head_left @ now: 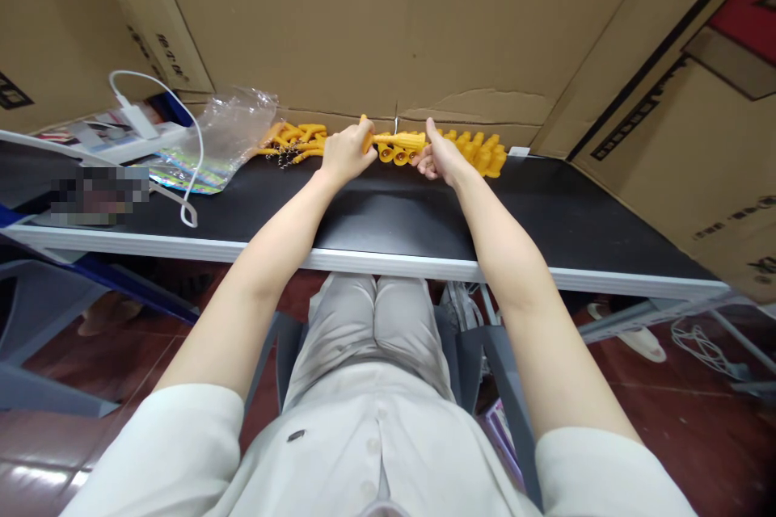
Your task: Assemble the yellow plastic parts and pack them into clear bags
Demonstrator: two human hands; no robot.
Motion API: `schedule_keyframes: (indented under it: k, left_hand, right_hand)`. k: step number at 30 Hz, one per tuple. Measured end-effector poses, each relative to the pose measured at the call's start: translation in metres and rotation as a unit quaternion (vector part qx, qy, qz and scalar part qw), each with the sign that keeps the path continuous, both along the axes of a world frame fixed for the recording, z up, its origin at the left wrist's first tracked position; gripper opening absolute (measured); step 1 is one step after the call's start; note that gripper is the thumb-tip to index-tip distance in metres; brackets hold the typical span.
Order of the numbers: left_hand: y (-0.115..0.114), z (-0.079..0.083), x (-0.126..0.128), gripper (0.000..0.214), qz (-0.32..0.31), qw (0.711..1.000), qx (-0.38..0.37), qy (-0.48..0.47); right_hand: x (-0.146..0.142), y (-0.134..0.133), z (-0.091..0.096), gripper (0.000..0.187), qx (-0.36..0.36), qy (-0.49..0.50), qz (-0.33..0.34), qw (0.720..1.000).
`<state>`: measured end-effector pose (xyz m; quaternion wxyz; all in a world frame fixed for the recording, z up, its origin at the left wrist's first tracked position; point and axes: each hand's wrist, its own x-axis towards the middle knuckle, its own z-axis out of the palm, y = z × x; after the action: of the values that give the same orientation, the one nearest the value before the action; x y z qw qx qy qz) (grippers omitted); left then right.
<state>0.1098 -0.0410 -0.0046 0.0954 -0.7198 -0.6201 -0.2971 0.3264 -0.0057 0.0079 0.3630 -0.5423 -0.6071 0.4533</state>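
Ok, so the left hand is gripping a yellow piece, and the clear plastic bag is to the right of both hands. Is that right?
Not quite: the head view shows the clear plastic bag to the left of both hands. The left hand is indeed gripping a yellow piece.

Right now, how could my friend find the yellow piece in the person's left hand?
Start at the black tabletop before the big cardboard wall. Near the tabletop's back edge, find the left hand. The yellow piece points sideways from it toward the right hand, while neighbouring yellow pieces just below show round open ends.
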Motion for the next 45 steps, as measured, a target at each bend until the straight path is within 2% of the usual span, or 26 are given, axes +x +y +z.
schedule_keyframes:
  k: [2, 5, 10, 16, 20, 24, 35, 40, 45]
  left_hand:
    - [-0.001, 0.001, -0.001, 0.07, 0.009, 1.0, -0.008, -0.007]
    - [-0.001, 0.001, -0.005, 0.066, 0.022, 1.0, -0.013, -0.01]
    - [0.004, -0.002, -0.012, 0.061, -0.002, 1.0, 0.006, -0.014]
    - [0.008, -0.006, -0.012, 0.058, -0.054, 0.998, 0.039, -0.015]
    - [0.004, -0.004, -0.009, 0.053, -0.042, 0.999, 0.027, -0.017]
    - [0.001, -0.002, -0.006, 0.049, -0.031, 0.999, 0.008, -0.016]
    - [0.009, -0.009, -0.01, 0.045, -0.035, 0.999, 0.025, -0.015]
    - [0.007, -0.007, -0.009, 0.046, -0.034, 0.999, 0.02, -0.02]
    - [0.007, -0.007, -0.009, 0.045, -0.033, 0.999, 0.016, -0.023]
  right_hand:
    - [0.003, -0.003, 0.003, 0.084, -0.016, 0.023, 0.035, 0.999]
    - [0.007, -0.005, 0.004, 0.056, 0.022, 0.079, 0.068, 0.994]
    - [0.006, -0.006, 0.0, 0.039, 0.076, 0.082, 0.05, 0.992]
    - [0.001, -0.009, 0.002, 0.055, 0.059, 0.071, 0.014, 0.996]
    - [-0.002, -0.01, 0.002, 0.06, 0.056, 0.066, -0.009, 0.996]
    - [-0.003, -0.012, 0.004, 0.058, 0.042, 0.06, -0.019, 0.997]
    - [-0.004, -0.005, 0.0, 0.071, 0.053, 0.05, -0.035, 0.997]
    - [-0.002, -0.002, -0.001, 0.071, 0.056, 0.061, -0.022, 0.996]
    - [-0.003, -0.004, 0.0, 0.068, 0.048, 0.061, -0.04, 0.996]
